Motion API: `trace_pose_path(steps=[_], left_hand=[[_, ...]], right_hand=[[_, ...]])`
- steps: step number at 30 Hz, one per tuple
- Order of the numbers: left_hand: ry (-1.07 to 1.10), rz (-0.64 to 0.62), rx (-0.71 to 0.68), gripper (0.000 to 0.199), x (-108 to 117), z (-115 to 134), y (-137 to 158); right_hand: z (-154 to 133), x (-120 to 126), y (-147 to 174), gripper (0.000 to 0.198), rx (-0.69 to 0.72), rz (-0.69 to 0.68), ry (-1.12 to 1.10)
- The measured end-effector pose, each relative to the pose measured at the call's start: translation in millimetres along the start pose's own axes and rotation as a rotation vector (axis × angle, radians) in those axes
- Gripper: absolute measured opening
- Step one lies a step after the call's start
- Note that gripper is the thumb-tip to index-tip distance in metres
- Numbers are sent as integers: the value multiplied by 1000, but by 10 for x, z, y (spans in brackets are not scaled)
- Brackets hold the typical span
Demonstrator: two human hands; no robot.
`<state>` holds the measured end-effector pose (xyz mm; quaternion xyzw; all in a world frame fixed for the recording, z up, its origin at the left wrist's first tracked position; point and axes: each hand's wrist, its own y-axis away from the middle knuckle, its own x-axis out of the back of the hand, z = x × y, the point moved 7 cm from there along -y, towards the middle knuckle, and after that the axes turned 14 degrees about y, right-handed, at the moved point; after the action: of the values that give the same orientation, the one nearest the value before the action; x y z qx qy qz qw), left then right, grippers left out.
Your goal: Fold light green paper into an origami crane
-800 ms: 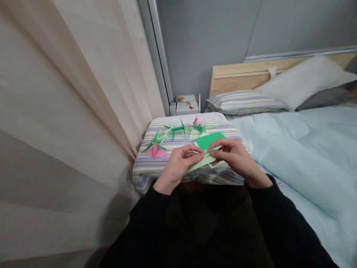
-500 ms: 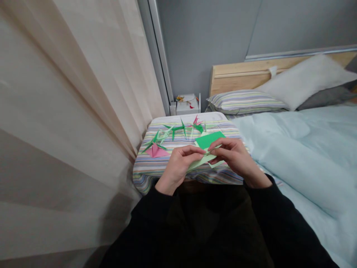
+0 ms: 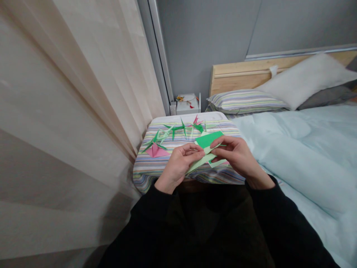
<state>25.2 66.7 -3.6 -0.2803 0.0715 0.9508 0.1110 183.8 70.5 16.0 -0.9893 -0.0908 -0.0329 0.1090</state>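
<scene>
The grip of the left hand [image 3: 180,163] and that of the right hand [image 3: 234,153] both pinch the pale-green folded paper [image 3: 200,163], just lower right of frame centre; light pressure and matched edges should keep creases crisp.

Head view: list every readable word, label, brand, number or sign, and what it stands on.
None can be read.
Paper in both hands: no lettering visible.
Cloth: stripes only.
White flap, items on the stand: too small to tell.

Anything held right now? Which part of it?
Folded pale green paper: the left hand pinches it around its middle, the right hand near its upper-right end.
</scene>
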Motion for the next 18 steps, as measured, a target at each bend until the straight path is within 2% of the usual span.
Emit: trace_pose_path(steps=[9,18], left_hand=[[9,32,-41,29,1,42,3],[-48,49,-68,24,-5,81,40]], right_hand=[[-12,9,-15,17,-7,28,8],[28,31,-4,7,-75,100,-73]])
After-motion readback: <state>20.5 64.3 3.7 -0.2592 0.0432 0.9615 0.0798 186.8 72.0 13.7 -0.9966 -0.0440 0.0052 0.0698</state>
